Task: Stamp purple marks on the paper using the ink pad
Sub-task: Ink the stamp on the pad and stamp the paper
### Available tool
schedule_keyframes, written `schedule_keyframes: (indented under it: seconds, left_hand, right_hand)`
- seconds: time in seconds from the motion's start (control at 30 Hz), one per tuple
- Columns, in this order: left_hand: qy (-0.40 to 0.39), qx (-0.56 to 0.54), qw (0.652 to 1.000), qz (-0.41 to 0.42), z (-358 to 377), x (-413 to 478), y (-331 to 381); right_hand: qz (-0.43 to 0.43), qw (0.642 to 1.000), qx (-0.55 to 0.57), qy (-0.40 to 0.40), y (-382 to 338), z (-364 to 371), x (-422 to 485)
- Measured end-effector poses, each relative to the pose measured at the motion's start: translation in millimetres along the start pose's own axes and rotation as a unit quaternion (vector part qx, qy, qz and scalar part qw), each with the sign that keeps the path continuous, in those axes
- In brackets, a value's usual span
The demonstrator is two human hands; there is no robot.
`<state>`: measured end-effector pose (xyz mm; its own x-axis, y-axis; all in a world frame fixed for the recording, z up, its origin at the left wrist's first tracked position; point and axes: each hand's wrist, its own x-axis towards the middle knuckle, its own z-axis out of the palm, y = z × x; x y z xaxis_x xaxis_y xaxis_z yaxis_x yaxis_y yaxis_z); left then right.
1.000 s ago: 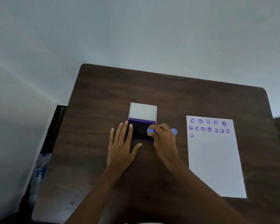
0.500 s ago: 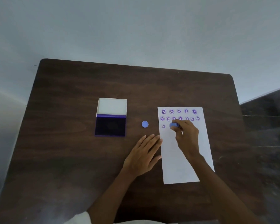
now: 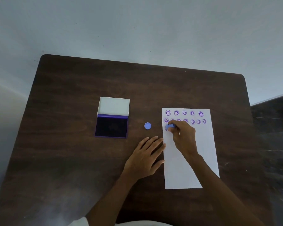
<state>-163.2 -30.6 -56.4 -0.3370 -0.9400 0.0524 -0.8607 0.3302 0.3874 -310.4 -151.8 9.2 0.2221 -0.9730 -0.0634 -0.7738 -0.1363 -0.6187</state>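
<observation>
Left hand [image 3: 145, 158]: lying flat on the table [image 3: 69, 160], fingers spread, touching the paper's left edge.
Right hand [image 3: 184, 137]: pinching the blue stamp [image 3: 169, 127], pressing onto paper [image 3: 191, 160] below two rows of purple marks [image 3: 184, 112].
Blue cap [image 3: 147, 126]: sitting between paper and ink pad.
Ink pad [image 3: 111, 127]: lying open, well left, lid [image 3: 113, 106] raised behind.

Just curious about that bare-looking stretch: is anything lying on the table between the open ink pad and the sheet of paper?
Yes, in the head view: a small blue cap lies alone between the ink pad and the paper.
</observation>
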Motion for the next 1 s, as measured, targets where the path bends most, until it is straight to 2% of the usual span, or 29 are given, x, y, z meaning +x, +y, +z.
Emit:
schedule_keyframes:
  seconds: [0.43,1.0]
  left_hand:
    - [-0.006,-0.009,1.000,-0.006,0.0,0.2,1.5]
    - [-0.026,-0.016,0.999,-0.010,3.4,-0.9,1.4]
  right_hand:
    - [-0.030,0.993,-0.099,-0.056,-3.1,6.2,-1.8]
    - [-0.101,0.978,-0.180,-0.037,2.9,18.6,-9.5]
